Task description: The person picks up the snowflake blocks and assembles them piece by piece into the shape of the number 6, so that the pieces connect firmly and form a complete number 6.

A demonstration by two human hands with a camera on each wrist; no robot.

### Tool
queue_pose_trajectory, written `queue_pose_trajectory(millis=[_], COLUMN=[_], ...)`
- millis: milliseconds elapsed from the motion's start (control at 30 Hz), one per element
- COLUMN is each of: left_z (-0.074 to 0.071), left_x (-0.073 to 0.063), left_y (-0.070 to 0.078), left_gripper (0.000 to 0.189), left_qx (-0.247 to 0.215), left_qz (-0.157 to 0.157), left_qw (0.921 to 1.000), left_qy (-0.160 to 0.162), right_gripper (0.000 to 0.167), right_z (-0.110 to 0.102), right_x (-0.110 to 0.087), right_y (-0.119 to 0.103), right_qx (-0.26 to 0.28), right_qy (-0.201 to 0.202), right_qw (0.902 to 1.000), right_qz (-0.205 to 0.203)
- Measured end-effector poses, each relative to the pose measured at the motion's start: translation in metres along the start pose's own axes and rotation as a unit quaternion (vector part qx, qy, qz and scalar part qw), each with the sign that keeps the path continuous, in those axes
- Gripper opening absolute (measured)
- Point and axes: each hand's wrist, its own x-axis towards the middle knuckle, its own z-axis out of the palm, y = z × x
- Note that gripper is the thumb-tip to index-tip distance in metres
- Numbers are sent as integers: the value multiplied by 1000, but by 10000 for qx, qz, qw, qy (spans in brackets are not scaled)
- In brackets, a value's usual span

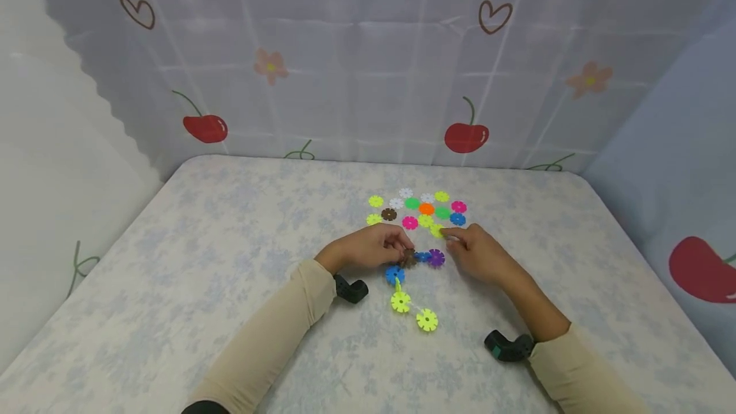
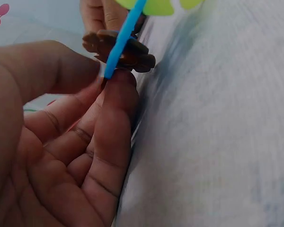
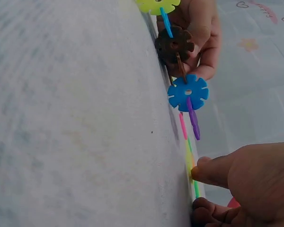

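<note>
In the head view my left hand (image 1: 374, 246) pinches a chain of slotted plastic snowflake discs by a brown disc (image 1: 409, 257). A small blue disc (image 1: 423, 256) and a purple disc (image 1: 436, 258) extend to the right of it. Toward me hang a larger blue disc (image 1: 395, 275) and two yellow discs, the nearer yellow disc (image 1: 427, 320) at the end. The left wrist view shows the thumb and fingertip together at the brown disc (image 2: 118, 49). My right hand (image 1: 480, 254) has its index fingertip on a loose yellow disc (image 1: 437, 230), the thumb apart from the fingers.
Several loose discs lie grouped beyond the hands, among them an orange disc (image 1: 426, 209), a pink disc (image 1: 410, 223) and a brown disc (image 1: 389, 214). The patterned tabletop (image 1: 230, 222) meets a printed curtain (image 1: 356, 82) at the back. Black cameras are strapped to both wrists.
</note>
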Motion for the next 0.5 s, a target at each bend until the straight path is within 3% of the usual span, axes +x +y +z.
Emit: queue_pose_trajectory(millis=[67,167,367,500], left_z=[-2,-4,-4,-3], left_x=[0,0,0,0], left_y=[-1,-3,-2,-4], left_gripper=[15,13,16,21], left_qx=[-163,-376,-424,-454], left_qz=[-69,-121,5,38], left_qw=[9998,9992,9991,9990], left_qy=[64,113,94,-8], right_gripper=[25,12,30,15], right_z=[-3,-4,-7,-11], right_x=[0,2,1,-2], right_y=[0,0,0,-2], right_qx=[-42,-106,-235,-141], right_qy=[11,-7,-132,-108], right_qw=[10000,9997,9985,9989], right_qz=[-41,234,485,439])
